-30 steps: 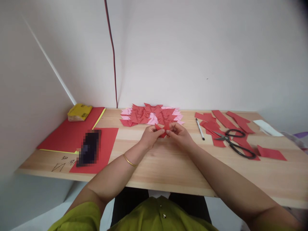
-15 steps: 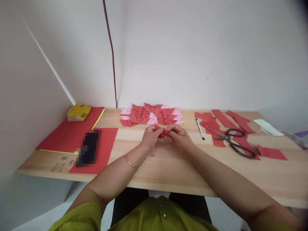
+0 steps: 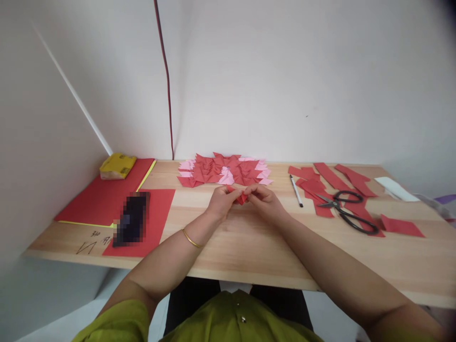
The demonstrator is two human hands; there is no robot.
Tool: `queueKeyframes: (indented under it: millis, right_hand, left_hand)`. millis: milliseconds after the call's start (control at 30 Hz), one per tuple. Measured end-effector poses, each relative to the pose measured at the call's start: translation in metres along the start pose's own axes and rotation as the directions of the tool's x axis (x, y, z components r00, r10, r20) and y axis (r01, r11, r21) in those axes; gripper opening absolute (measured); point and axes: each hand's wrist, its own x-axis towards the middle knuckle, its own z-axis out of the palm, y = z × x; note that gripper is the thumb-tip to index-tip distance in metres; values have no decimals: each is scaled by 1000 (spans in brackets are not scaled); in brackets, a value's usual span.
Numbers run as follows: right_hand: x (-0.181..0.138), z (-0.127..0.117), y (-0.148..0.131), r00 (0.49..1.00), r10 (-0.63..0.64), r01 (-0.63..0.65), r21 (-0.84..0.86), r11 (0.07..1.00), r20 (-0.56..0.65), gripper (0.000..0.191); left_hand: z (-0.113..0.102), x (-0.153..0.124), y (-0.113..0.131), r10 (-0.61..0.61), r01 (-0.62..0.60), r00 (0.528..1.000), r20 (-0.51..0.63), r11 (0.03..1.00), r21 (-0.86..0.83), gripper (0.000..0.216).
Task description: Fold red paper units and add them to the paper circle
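Note:
A small folded piece of red paper is pinched between my two hands above the middle of the wooden table. My left hand grips its left side with thumb and fingers, and a gold bangle circles that wrist. On the paper's right side, my right hand closes thumb and fingertips. Parts of the paper are hidden behind the fingers. Just beyond the hands lies a cluster of red and pink folded paper pieces, set in rows with pointed tips.
Scissors with black handles lie on red paper strips at the right, beside a pen. A white slip lies farther right. At left are red sheets, a yellow packet and a pixelated dark object.
Both hands still hold the red paper. My left hand has shifted slightly to the left, and the paper's angle between the fingers differs a little.

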Motion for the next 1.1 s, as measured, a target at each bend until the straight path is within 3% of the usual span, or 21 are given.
queueKeyframes:
  millis: [100, 200, 333, 500, 700, 833, 933, 1100]
  right_hand:
    - [0, -1, -4, 993, 117, -114, 90, 989, -26, 17]
    - [1, 0, -11, 981, 190, -189, 22, 982, -47, 23]
    - [2, 1, -16, 987, 159, -161, -139, 977, -24, 30]
    - [3, -1, -9, 993, 107, -114, -221, 969, -41, 29]
    - [3, -2, -7, 998, 67, -63, -183, 981, 15, 29]
    - [2, -4, -5, 993, 88, -79, -112, 991, 78, 27]
    - [2, -5, -5, 989, 119, -111, -87, 990, 88, 24]
    - [2, -3, -7, 997, 78, -74, -244, 967, 5, 13]
  left_hand:
    - [-2, 1, 1, 54, -54, 999, 10, 999, 9, 17]
    - [-4, 1, 2, 111, -113, 993, 29, 990, 86, 17]
    - [-7, 0, 1, 163, -178, 983, 85, 957, 228, 20]
    - [-8, 0, 1, 173, -207, 976, 132, 922, 327, 24]
    - [-6, 1, -1, 129, -161, 977, 172, 968, 191, 23]
    - [-6, 3, -1, 88, -96, 994, 70, 989, 117, 20]
    - [-8, 3, 3, 128, -144, 989, 77, 957, 253, 19]
    - [-6, -4, 10, 205, -271, 961, 184, 822, 500, 20]
